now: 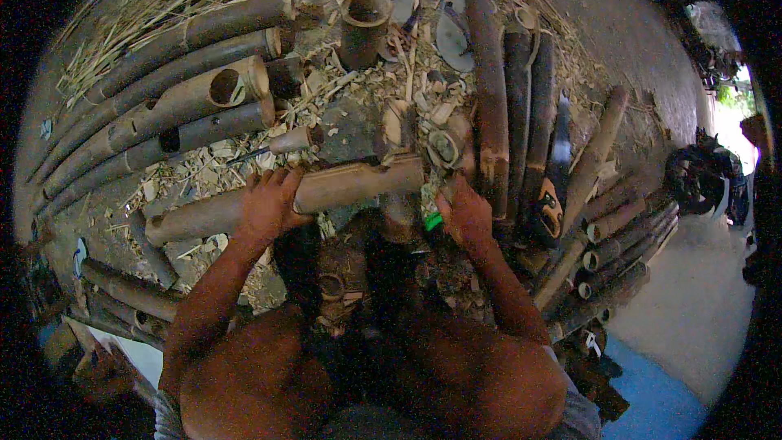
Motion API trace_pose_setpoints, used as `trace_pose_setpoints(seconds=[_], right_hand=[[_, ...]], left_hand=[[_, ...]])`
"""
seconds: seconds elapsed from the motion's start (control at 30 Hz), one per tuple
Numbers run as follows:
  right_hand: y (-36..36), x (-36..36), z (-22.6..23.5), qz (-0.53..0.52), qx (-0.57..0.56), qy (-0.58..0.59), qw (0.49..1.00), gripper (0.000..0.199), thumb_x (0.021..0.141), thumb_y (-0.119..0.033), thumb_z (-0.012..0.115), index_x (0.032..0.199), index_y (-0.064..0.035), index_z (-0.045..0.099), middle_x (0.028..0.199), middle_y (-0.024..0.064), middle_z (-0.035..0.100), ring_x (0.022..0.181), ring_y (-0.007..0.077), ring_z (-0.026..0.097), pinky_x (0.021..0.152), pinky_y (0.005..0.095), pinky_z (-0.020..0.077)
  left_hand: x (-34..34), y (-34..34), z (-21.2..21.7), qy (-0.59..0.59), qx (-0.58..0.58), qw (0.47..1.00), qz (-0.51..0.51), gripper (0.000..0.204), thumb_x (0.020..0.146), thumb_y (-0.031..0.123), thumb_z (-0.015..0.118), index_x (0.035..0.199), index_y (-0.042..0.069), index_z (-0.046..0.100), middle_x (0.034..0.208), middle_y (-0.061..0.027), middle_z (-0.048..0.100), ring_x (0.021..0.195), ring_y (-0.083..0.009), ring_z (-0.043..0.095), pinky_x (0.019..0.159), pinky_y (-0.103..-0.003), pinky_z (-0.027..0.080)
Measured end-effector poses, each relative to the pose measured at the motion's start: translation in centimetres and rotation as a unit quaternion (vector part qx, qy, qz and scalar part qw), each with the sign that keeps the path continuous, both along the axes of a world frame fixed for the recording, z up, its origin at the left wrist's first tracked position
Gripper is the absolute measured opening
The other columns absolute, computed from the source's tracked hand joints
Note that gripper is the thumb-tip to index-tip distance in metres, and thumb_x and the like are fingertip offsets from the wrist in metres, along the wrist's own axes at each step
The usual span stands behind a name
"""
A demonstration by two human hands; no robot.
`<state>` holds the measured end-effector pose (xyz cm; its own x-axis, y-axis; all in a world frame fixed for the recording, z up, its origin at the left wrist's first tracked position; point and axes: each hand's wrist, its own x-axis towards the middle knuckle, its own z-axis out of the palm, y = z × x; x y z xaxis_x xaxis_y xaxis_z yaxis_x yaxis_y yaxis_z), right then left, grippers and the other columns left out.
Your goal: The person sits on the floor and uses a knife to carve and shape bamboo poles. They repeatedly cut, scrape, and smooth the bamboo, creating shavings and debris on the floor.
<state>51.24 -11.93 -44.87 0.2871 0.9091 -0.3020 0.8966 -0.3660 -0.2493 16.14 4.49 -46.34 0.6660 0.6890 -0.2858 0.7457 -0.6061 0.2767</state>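
Note:
A long brown bamboo tube (358, 186) lies crosswise in front of me, with a notch cut in its upper edge near the right end. My left hand (270, 205) is wrapped over it left of the middle. Just past the tube's right end, my right hand (467, 213) is closed, its fingers curled. A bright green piece (433, 220) shows beside these fingers; what they hold is mostly hidden. Beneath the tube's right part stands a bamboo piece (399, 216). Beyond the tube lies a tool with a thick bamboo handle (292, 141) and a thin dark shaft.
Several bamboo tubes (195, 85) with cut holes lie at left. Dark tubes (489, 73) and a handsaw (551, 205) lie at right, near stacked tubes (615, 244). A short bamboo cup (364, 28) and sandals (453, 28) sit at the far side. Shavings (326, 98) litter the ground.

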Motion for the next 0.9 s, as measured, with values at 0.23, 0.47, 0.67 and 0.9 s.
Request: trace_pose_setpoints(seconds=[0.23,0.47,0.67,0.9], right_hand=[[-1.0,0.3,-0.4,0.049,0.043,-0.003,0.998,0.057,0.094,-0.034,0.072,0.132,0.0012,0.048,0.105,0.0249,0.070,0.088,0.0449,0.071,0.071,0.0512,0.0570],[0.1,-0.8,2.6,0.050,0.119,0.048,0.990,0.059,0.094,-0.036,0.070,0.134,0.0022,0.050,0.107,0.0256,0.070,0.091,0.0446,0.071,0.072,0.0518,0.0573],[0.7,-1.2,2.3,-0.028,-0.059,0.030,0.997,0.057,0.093,-0.038,0.072,0.130,0.0011,0.054,0.104,0.0232,0.071,0.092,0.0430,0.071,0.078,0.0512,0.0571],[1.6,-1.1,3.2,0.006,0.069,0.063,0.996,0.053,0.092,-0.039,0.073,0.125,-0.0028,0.055,0.097,0.0214,0.072,0.089,0.0448,0.070,0.076,0.0522,0.0562]], left_hand=[[0.2,-0.7,0.5,-0.003,0.036,0.999,0.004,0.096,0.062,0.038,0.094,0.144,0.013,0.052,0.136,-0.0122,0.061,0.123,-0.0364,0.057,0.106,-0.058,0.042],[0.3,-0.8,0.7,-0.015,0.006,1.000,0.022,0.098,0.061,0.038,0.095,0.145,0.014,0.051,0.135,-0.0123,0.061,0.123,-0.0371,0.058,0.105,-0.058,0.042],[-0.1,-0.8,0.0,-0.012,0.044,0.999,0.012,0.099,0.060,0.038,0.095,0.145,0.013,0.051,0.135,-0.0124,0.061,0.124,-0.0379,0.058,0.106,-0.059,0.042],[-0.1,-1.6,0.1,-0.033,0.049,0.998,0.026,0.098,0.061,0.038,0.095,0.145,0.013,0.051,0.133,-0.0141,0.060,0.124,-0.0372,0.057,0.107,-0.056,0.041]])
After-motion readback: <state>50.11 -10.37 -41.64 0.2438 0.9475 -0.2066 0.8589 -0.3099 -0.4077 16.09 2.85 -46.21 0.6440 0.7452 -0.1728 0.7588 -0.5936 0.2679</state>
